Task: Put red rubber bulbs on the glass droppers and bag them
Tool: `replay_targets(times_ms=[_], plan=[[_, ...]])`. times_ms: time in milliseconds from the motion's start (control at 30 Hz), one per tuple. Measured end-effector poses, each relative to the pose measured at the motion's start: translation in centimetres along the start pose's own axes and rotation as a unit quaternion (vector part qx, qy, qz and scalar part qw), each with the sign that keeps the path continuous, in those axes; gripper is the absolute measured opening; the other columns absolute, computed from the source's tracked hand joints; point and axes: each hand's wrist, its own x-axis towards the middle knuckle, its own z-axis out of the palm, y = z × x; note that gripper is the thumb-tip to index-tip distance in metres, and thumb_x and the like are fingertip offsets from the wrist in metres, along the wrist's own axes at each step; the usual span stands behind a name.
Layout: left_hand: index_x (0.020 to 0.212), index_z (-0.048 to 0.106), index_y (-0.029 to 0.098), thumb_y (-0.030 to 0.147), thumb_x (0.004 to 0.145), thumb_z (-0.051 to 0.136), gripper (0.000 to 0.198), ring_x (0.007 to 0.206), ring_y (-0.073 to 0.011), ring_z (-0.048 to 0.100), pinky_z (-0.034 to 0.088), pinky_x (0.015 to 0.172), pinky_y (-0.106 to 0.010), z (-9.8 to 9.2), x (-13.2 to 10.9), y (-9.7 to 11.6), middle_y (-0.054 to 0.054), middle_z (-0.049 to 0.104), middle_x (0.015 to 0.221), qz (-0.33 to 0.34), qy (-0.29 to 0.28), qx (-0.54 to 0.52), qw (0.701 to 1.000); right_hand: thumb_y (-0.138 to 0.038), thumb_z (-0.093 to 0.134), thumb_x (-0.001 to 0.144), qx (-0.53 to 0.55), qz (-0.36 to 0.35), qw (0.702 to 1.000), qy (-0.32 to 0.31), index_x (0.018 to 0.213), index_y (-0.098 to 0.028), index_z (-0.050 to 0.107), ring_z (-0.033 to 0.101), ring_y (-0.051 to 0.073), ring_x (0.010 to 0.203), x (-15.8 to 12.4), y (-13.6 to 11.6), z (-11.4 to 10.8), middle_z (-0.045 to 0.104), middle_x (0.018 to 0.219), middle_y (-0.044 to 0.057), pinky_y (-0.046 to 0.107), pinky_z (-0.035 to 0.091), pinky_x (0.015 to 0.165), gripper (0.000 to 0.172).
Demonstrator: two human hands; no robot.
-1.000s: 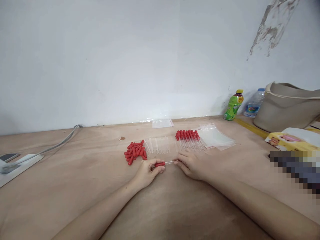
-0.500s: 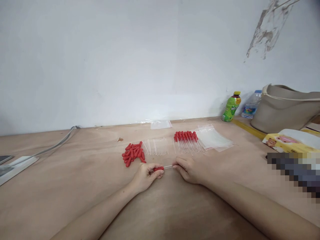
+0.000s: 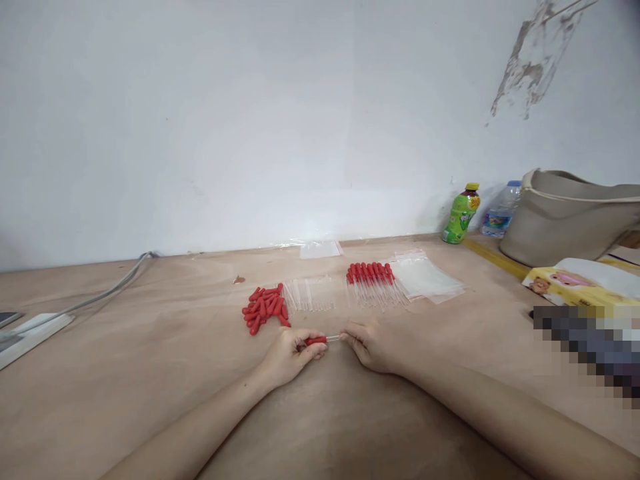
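My left hand [image 3: 293,353] pinches a red rubber dropper bulb [image 3: 316,340] between thumb and fingers. From the bulb's open end a thin clear dropper tube [image 3: 333,339] runs across to my right hand [image 3: 370,345], whose closed fingertips grip it. How deep the tube sits in the bulb I cannot tell. Beyond my left hand lies a heap of loose red bulbs [image 3: 265,307]. Bare clear tubes [image 3: 309,295] lie in a row beside the heap. Farther right, several droppers with red bulbs fitted [image 3: 373,277] lie side by side, tips toward me.
Clear zip bags [image 3: 427,279] lie right of the fitted droppers, and another bag [image 3: 320,250] is by the wall. A green bottle [image 3: 461,217], a water bottle [image 3: 499,217], a beige bin [image 3: 565,220] and a yellow pack [image 3: 565,283] stand right. A power strip [image 3: 37,337] lies left.
My right hand has moved slightly left toward my left hand, so less of the tube shows between them. The heap and rows look unchanged.
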Motion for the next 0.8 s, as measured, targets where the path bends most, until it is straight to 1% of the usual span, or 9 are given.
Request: replay_targets(times_ms=[133,233,300,433,500,567,633,733,800], plan=[[0.082,0.065,0.014,0.031,0.08,0.049,0.023,0.053,-0.0114,0.051,0.04,0.051,-0.02,-0.1,0.0,0.1,-0.002,0.058,0.06,0.004,0.006,0.022,1.0,-0.019,0.041,0.083,0.019,0.04,0.998,-0.041,0.065,-0.018,0.055,0.049,0.009,0.052,0.0,-0.2,-0.1,0.059,0.061,0.0,0.02,0.031,0.049,0.023],[0.084,0.065,0.014,0.032,0.079,0.05,0.024,0.056,-0.0124,0.054,0.042,0.052,-0.021,0.1,0.1,-0.3,-0.003,0.06,0.062,-0.004,0.005,0.002,1.0,-0.02,0.037,0.085,0.048,0.064,0.994,-0.072,0.062,-0.017,0.052,0.046,0.008,0.05,0.1,-0.1,0.1,0.057,0.057,0.0,0.019,0.03,0.048,0.027],[0.085,0.064,0.014,0.033,0.078,0.052,0.024,0.058,-0.0133,0.056,0.044,0.054,-0.022,0.2,0.2,-0.7,-0.003,0.061,0.064,-0.018,0.009,-0.024,0.999,-0.021,0.037,0.085,0.061,0.07,0.991,-0.096,0.063,-0.016,0.052,0.045,0.008,0.05,0.2,-0.1,-0.1,0.056,0.057,0.0,0.019,0.029,0.048,0.027],[0.101,0.056,0.014,0.032,0.075,0.057,0.032,0.061,-0.0144,0.058,0.047,0.058,-0.024,0.3,0.3,-1.5,-0.004,0.062,0.068,-0.049,0.033,-0.08,0.995,-0.023,0.043,0.08,0.079,0.084,0.982,-0.152,0.068,-0.015,0.057,0.046,0.008,0.053,0.9,0.2,-1.5,0.059,0.063,0.001,0.018,0.028,0.049,0.02],[0.109,0.049,0.015,0.031,0.075,0.057,0.038,0.061,-0.0131,0.058,0.047,0.058,-0.025,0.2,0.4,-1.5,-0.003,0.06,0.074,-0.052,0.047,-0.099,0.993,-0.023,0.046,0.078,0.091,0.121,0.974,-0.168,0.071,-0.015,0.059,0.047,0.008,0.054,1.6,0.7,-2.2,0.06,0.064,0.0,0.017,0.029,0.048,0.017],[0.112,0.045,0.016,0.029,0.075,0.058,0.041,0.06,-0.0114,0.057,0.047,0.058,-0.024,0.1,0.5,-1.3,-0.003,0.056,0.079,-0.053,0.056,-0.112,0.991,-0.024,0.047,0.076,0.086,0.176,0.968,-0.154,0.07,-0.014,0.059,0.049,0.008,0.055,2.7,1.6,-2.7,0.06,0.064,0.0,0.017,0.029,0.048,0.017],[0.111,0.044,0.016,0.027,0.075,0.057,0.04,0.059,-0.0104,0.056,0.046,0.057,-0.024,0.0,0.6,-1.1,-0.002,0.053,0.08,-0.05,0.058,-0.117,0.99,-0.027,0.046,0.077,0.048,0.232,0.964,-0.119,0.065,-0.014,0.059,0.05,0.009,0.055,3.8,2.5,-2.7,0.059,0.061,0.001,0.017,0.029,0.048,0.022],[0.107,0.046,0.015,0.027,0.077,0.055,0.033,0.059,-0.0102,0.056,0.046,0.057,-0.023,0.1,0.6,-0.8,0.0,0.051,0.074,-0.045,0.053,-0.114,0.991,-0.026,0.041,0.079,-0.019,0.285,0.955,-0.083,0.06,-0.013,0.06,0.052,0.011,0.056,5.5,3.5,-1.7,0.059,0.059,0.004,0.02,0.029,0.049,0.03],[0.104,0.047,0.014,0.027,0.077,0.054,0.03,0.059,-0.0102,0.056,0.046,0.056,-0.023,0.1,0.5,-0.8,0.001,0.05,0.073,-0.044,0.053,-0.116,0.991,-0.023,0.039,0.08,-0.041,0.307,0.948,-0.069,0.063,-0.011,0.061,0.055,0.014,0.06,6.4,3.8,-0.6,0.061,0.064,0.008,0.021,0.031,0.052,0.031]])
